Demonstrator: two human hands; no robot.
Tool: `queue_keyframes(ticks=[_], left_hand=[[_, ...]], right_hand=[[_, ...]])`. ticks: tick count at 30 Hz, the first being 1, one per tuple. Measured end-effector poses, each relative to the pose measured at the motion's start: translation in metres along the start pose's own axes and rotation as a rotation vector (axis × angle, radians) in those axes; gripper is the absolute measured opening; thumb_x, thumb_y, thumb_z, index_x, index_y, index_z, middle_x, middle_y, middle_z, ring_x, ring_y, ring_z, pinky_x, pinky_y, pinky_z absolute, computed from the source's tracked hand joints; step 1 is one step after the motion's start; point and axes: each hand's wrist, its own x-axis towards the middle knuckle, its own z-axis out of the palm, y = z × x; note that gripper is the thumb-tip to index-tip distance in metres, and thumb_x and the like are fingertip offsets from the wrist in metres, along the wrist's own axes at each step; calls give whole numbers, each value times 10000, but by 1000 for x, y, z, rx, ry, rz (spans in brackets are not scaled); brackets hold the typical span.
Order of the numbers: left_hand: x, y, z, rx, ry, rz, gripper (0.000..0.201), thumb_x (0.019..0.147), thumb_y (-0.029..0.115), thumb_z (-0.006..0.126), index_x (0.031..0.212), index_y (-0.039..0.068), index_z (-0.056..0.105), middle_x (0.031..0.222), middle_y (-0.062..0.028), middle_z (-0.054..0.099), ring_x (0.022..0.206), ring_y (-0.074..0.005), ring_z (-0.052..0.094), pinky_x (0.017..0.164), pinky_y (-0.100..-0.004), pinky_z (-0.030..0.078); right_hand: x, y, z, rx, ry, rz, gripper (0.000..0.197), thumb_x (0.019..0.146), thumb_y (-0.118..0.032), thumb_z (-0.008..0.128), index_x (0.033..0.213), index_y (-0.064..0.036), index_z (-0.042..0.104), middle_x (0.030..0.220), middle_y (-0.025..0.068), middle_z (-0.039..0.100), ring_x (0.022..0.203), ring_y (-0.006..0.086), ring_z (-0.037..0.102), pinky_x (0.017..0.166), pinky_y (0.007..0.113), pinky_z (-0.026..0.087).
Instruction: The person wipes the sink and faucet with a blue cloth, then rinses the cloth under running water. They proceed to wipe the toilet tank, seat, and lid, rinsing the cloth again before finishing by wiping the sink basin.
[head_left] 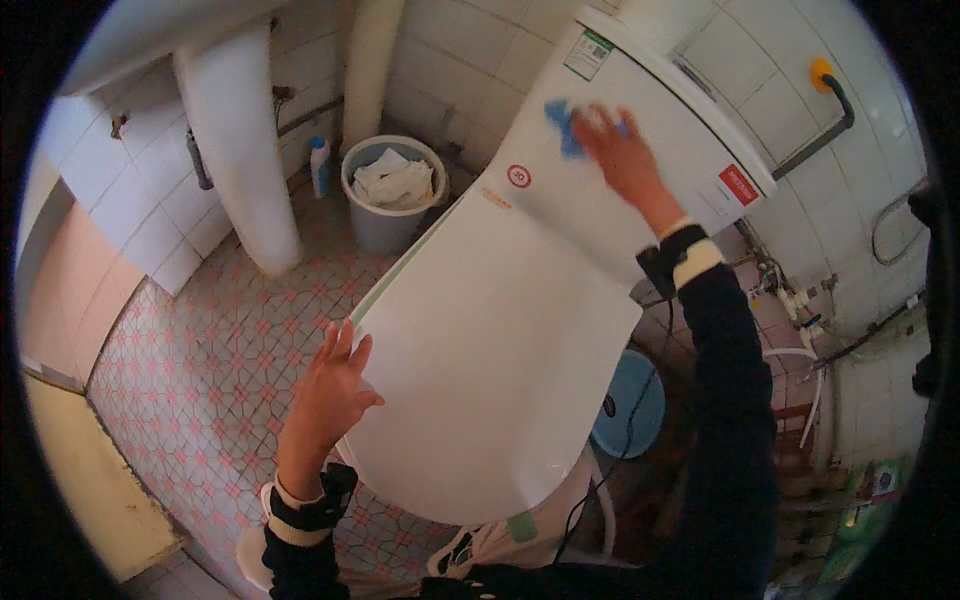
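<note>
A white toilet with its lid (490,360) down fills the middle of the view. My right hand (622,160) presses a blue cloth (566,130) against the front of the white tank (540,190); the cloth sticks out past the fingers on the left. Several stickers mark the tank: a green-and-white label (588,54), a red round one (519,176) and a red label (738,185). My left hand (332,392) is at the left edge of the lid, fingers spread, holding nothing. Whether it touches the lid, I cannot tell.
Left of the tank stands a grey bin (392,225) with white paper inside, beside a blue-and-white bottle (320,168). A white sink pedestal (235,150) rises at the back left. Right of the toilet are a blue basin (630,405), hoses and a wall pipe (815,140).
</note>
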Motion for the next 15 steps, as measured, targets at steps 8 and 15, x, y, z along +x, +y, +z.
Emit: queue_keyframes(ticks=[8,15], left_hand=[[-12,-18,0,-20,75,57,634,643,186,747,1176,-13,467,1322,-252,349,1238,-401,345,996,-431,343],[-17,-19,-17,-85,90,55,662,686,209,719,1252,7,443,1336,-221,376,1274,-353,317,1038,-396,289]], right_hand=[[69,-61,35,-37,-74,-95,439,787,-118,536,1223,-130,489,1307,-12,446,1230,176,386,1060,408,229],[-37,-58,38,183,-221,-341,428,798,-99,507,1218,-185,508,1286,-52,470,1227,126,393,1084,392,229]])
